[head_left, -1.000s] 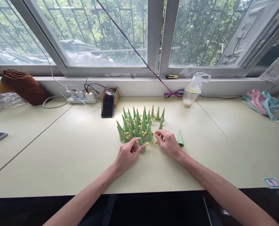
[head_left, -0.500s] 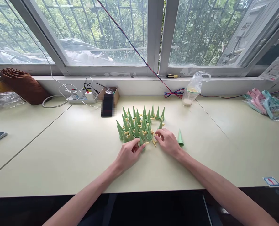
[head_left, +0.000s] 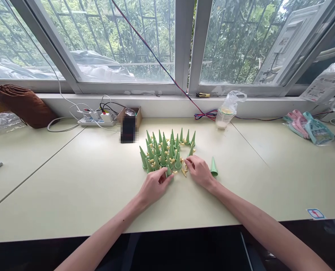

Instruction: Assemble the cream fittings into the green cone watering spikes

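Note:
A cluster of several upright green cones [head_left: 167, 150] with small yellow fittings stands on the pale table [head_left: 71, 180]. My left hand [head_left: 153, 186] rests at the cluster's near edge, fingers curled around the nearest green cone [head_left: 169, 172]. My right hand [head_left: 198, 171] lies just right of it, fingertips pinched at a small yellow fitting [head_left: 183, 172] by the cones. One lone green cone [head_left: 213, 166] stands apart, right beside my right hand.
A power strip [head_left: 95, 118] with cables, a small cardboard box [head_left: 130, 113] and a dark object [head_left: 128, 130] sit behind the cones. A bagged cup [head_left: 225, 113] stands at back right, a brown pouch [head_left: 25, 105] at far left, packaged items [head_left: 308, 126] at right.
Both hands have closed in slightly on the near cones; my left fingers now wrap the nearest cone. The camera view has shifted a little.

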`<state>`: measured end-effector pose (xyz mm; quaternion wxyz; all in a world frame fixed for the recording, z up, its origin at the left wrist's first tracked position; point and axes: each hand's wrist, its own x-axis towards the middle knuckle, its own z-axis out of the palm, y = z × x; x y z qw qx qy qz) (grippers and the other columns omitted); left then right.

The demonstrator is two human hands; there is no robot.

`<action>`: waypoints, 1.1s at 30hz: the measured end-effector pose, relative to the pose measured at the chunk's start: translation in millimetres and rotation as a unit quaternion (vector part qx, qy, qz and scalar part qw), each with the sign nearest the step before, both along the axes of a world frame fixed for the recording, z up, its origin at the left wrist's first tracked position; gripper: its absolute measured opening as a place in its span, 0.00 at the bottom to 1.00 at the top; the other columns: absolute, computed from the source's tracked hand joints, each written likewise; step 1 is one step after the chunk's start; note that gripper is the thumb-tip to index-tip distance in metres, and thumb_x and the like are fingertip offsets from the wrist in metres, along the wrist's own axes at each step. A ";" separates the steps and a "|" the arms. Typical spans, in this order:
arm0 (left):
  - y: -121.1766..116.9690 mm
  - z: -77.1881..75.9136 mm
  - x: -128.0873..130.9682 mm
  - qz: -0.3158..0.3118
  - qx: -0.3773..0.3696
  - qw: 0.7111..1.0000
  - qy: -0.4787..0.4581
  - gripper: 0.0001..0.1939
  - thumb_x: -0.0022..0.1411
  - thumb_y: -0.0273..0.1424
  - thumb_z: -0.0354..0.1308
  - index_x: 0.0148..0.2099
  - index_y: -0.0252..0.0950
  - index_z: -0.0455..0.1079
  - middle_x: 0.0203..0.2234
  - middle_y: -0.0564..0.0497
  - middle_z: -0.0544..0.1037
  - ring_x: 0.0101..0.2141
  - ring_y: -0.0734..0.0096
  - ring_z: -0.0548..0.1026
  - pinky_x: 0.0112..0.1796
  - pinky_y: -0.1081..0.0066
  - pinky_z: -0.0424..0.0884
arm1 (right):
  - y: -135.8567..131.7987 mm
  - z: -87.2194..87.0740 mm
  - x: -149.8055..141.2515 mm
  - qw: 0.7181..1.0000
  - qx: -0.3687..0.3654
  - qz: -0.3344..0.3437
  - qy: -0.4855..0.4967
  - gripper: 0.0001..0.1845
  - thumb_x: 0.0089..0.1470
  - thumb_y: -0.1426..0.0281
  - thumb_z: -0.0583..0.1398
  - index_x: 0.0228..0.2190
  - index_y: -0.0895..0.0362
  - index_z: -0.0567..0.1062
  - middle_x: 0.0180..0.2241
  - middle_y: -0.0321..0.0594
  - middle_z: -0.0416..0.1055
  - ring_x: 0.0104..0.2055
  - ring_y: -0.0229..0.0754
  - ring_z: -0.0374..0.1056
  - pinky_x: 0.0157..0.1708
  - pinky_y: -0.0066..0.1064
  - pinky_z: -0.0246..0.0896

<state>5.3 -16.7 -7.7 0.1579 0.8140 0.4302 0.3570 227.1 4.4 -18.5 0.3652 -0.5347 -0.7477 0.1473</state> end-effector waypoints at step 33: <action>-0.7 -5.3 -0.6 -0.028 -0.034 0.999 0.007 0.13 0.66 0.31 0.56 0.29 0.36 0.59 0.21 0.57 0.67 0.21 0.77 0.61 0.24 0.75 0.58 | -7.3 41.5 47.4 0.943 -0.239 -0.134 -0.191 0.11 0.63 0.69 0.51 0.48 0.55 0.63 0.29 0.38 0.71 0.26 0.41 0.64 0.25 0.28 0.49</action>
